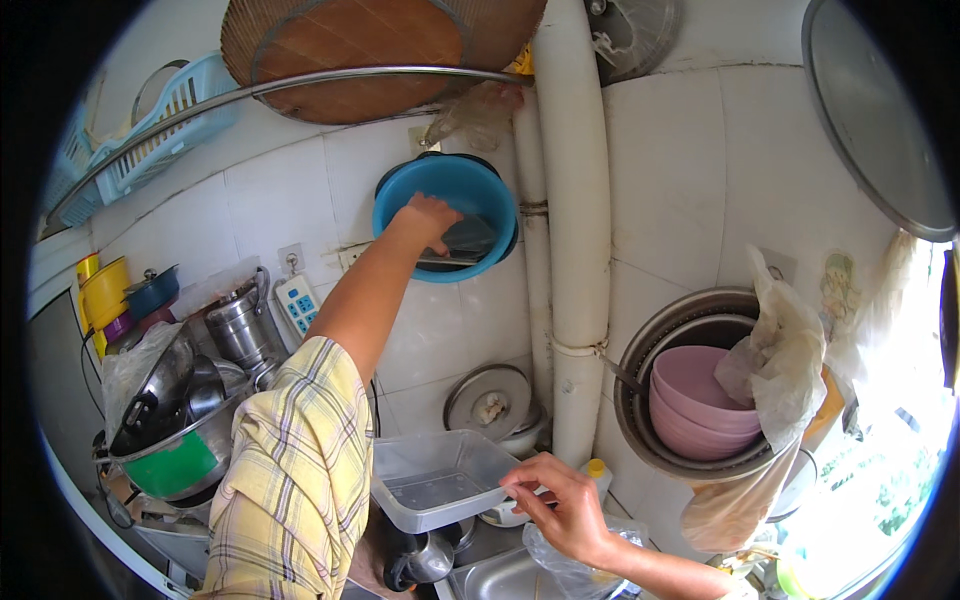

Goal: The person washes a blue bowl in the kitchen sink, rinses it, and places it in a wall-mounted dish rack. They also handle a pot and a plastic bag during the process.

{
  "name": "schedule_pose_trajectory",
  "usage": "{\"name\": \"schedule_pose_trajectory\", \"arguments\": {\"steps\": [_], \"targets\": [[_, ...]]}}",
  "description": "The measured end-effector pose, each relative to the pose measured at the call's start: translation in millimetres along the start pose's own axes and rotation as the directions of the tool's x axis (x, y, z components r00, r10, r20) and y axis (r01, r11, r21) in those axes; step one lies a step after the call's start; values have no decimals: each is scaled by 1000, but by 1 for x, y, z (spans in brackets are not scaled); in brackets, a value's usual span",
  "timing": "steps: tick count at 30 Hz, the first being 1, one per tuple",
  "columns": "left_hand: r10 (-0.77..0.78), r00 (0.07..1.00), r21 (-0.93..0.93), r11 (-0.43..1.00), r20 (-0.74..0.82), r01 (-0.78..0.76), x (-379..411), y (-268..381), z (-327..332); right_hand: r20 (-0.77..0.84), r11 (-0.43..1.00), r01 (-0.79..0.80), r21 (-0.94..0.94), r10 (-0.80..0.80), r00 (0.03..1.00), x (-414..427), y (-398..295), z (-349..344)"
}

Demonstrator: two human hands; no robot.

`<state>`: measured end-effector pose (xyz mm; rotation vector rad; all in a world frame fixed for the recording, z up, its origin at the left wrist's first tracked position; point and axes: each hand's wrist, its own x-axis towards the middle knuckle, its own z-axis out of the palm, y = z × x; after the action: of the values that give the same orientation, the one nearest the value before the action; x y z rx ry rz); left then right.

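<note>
My left hand point(433, 223) reaches up into a blue plastic basin point(384, 247) that hangs against the tiled wall. A flat clear piece point(471, 234) lies in the basin beside the fingers; whether the fingers grip anything there I cannot tell. Lower down, my right hand point(559, 506) pinches the right rim of an empty clear plastic container point(439, 517) between thumb and fingers. The container is held above the counter, near a sink point(502, 581). Behind it leans a round metal lid point(480, 401).
Pots and pans point(176, 457) crowd the left side beside a power strip point(298, 304). A white pipe point(577, 225) runs down the wall. Pink bowls point(697, 420) sit in metal colanders at the right. A metal rail point(360, 73) crosses above, under a blue basket point(165, 150).
</note>
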<state>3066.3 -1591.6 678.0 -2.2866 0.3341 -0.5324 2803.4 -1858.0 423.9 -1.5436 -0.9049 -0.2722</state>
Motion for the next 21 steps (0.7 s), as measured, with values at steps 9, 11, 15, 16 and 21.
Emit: {"name": "schedule_pose_trajectory", "arguments": {"steps": [9, 11, 15, 16, 21], "targets": [[151, 989, -252, 957, 5, -145, -1, 14, -19, -25, 1000, -13, -8, 12, 1000, -10, 9, -15], [94, 994, -366, 928, 57, -67, -8, 6, -28, -18, 1000, -7, -6, 7, 1000, -10, 11, -15], [73, 976, -289, 957, 207, -10, -16, -27, -22, -21, 1000, -21, 7, 21, 1000, -11, 14, -15], [46, 969, -310, 950, 241, 32, -19, -34, -20, -19, 1000, -29, 12, 30, 999, -12, 15, -15], [-285, 930, -551, 750, 231, 366, -20, -50, 12, -3, 997, -44, 57, 44, 999, -13, 21, -12]]}}
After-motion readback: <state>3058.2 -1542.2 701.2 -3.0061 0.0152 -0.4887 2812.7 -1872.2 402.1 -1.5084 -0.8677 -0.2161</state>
